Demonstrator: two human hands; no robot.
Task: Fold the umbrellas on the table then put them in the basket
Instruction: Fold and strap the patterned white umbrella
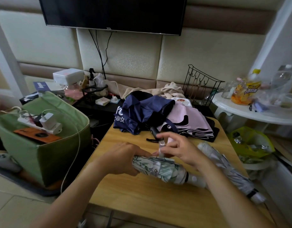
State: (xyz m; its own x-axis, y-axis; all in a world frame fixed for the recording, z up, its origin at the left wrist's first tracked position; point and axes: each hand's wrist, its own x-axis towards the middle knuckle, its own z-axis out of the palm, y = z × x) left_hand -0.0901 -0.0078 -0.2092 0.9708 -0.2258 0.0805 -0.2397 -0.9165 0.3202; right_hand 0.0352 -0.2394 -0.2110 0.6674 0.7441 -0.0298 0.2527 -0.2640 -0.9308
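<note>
Both hands work on one rolled umbrella [160, 168] at the 6 o'clock side of the wooden surface [142, 195]. The left hand [123, 158] wraps round its pale, leaf-printed cloth and holds it rolled; the right hand [179, 152] pinches the closing strap [162, 145] between finger and thumb, its snap showing. I judge this the fastening step for this umbrella: next the strap must go round the roll and its snap meet the stud [156, 170] on the cloth, with the left grip kept tight so the folds do not spring loose.

At 9 o'clock stands the green basket [48, 155], with a power strip and charger lying across it. At 12 o'clock lie a navy umbrella [138, 112] and a pink one [191, 122], both loose and unfolded. At 4 o'clock a grey umbrella [227, 168] lies rolled.
</note>
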